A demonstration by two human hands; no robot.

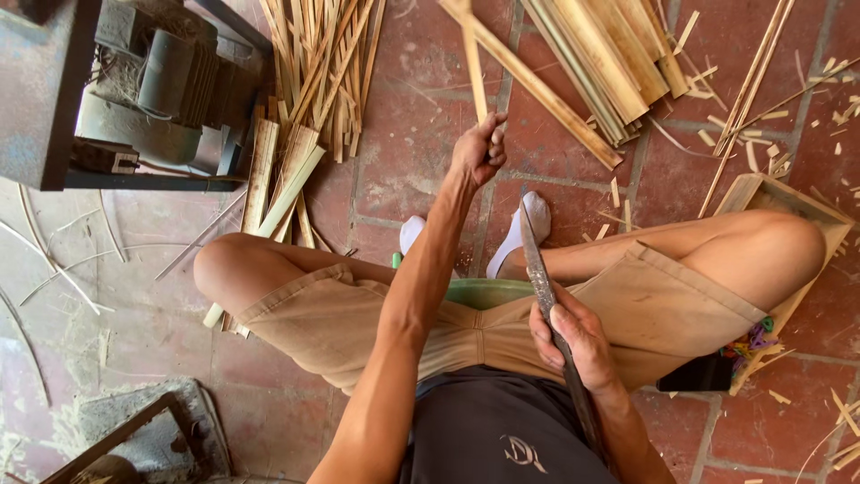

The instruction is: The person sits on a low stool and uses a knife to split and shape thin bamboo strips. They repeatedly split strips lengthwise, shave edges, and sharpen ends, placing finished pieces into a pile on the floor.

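Observation:
I sit with my knees spread over a red tile floor. My left hand [481, 148] reaches forward and grips a long bamboo strip [471, 49] that runs up to the top edge. My right hand [573, 339] rests near my lap and is closed around the handle of a long dark knife [537, 260], whose blade points forward toward the strip. The blade tip lies just right of my left wrist, apart from the bamboo.
Piles of split bamboo strips [327, 63] and wider slats [600, 54] lie ahead. A dark metal machine [134, 90] stands at upper left. A wooden box [811, 211] sits under my right knee, a green basin [488, 291] between my legs. Shavings litter the tiles.

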